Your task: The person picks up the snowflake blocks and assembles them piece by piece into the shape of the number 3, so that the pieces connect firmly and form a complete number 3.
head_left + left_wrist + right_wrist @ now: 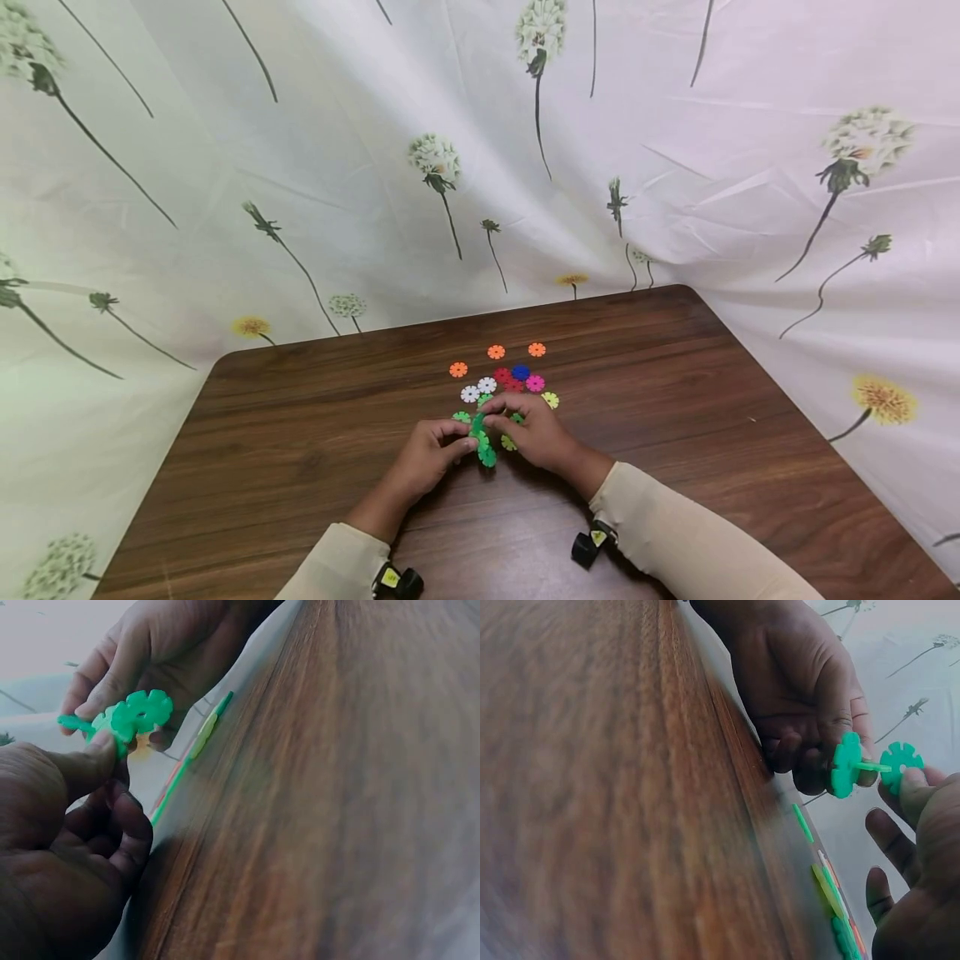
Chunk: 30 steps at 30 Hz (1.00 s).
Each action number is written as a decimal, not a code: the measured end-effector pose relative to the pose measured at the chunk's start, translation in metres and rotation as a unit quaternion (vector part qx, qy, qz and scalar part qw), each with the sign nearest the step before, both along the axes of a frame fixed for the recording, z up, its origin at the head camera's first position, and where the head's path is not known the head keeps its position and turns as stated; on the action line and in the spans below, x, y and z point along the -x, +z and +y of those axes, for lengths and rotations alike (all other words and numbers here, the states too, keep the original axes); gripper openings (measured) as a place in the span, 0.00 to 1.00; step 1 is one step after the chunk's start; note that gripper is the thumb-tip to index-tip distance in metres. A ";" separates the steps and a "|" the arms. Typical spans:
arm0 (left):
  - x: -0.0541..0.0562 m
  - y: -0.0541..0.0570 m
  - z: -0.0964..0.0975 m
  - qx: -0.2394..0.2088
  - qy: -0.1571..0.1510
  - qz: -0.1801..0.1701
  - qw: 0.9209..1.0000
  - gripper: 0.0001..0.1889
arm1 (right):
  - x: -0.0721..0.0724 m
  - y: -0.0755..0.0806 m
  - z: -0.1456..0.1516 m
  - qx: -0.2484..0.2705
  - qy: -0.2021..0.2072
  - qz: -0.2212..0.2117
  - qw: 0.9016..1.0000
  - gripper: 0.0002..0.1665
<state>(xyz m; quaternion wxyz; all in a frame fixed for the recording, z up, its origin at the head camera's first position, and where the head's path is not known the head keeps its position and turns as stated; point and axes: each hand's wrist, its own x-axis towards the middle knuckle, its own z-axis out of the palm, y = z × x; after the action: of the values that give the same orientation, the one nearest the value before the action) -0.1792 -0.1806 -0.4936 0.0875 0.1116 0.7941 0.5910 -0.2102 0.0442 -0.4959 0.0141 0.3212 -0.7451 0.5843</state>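
At the left, your beige left sleeve (330,567) rises from the lower edge, a black wrist device (397,581) at its cuff, and your forearm slants up and inward. Your left hand (423,458) is closed to a pinch, thumb against forefinger on the cluster of green discs (484,442); in the left wrist view its other fingers curl beneath. Ahead of it on the brown table (300,467) lie an orange disc (458,369) and two white discs (478,389). The cluster sits between your two hands, raised off the tabletop, its notched discs set at differing angles; whether the end disc is fully slotted, I cannot tell. Beyond it are red discs (503,376), a blue disc (521,372) and a pink disc (535,383). Your right hand (534,432) arches in from the right, thumb and forefinger pinching the cluster's far-end disc; the right wrist view shows its remaining fingers loosely bent and spread apart. A yellow disc (551,401) lies just beyond that hand, and your right sleeve (675,521) extends to the lower right.
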 end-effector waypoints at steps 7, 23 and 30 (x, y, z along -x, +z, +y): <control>0.000 -0.002 0.001 0.001 0.014 -0.003 1.000 0.09 | 0.005 -0.005 0.000 -0.009 0.008 -0.049 0.999 0.10; 0.000 -0.001 0.003 -0.008 0.013 -0.001 1.000 0.09 | 0.005 -0.004 -0.004 0.018 0.000 -0.055 0.998 0.12; 0.000 -0.002 0.004 -0.039 0.025 0.001 0.999 0.09 | 0.004 -0.004 -0.004 0.038 -0.002 -0.036 0.999 0.09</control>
<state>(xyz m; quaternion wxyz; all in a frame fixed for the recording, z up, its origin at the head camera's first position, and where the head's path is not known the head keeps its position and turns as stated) -0.1797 -0.1766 -0.4955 0.0670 0.0957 0.7731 0.6234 -0.2142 0.0406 -0.4995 0.0006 0.2975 -0.7229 0.6237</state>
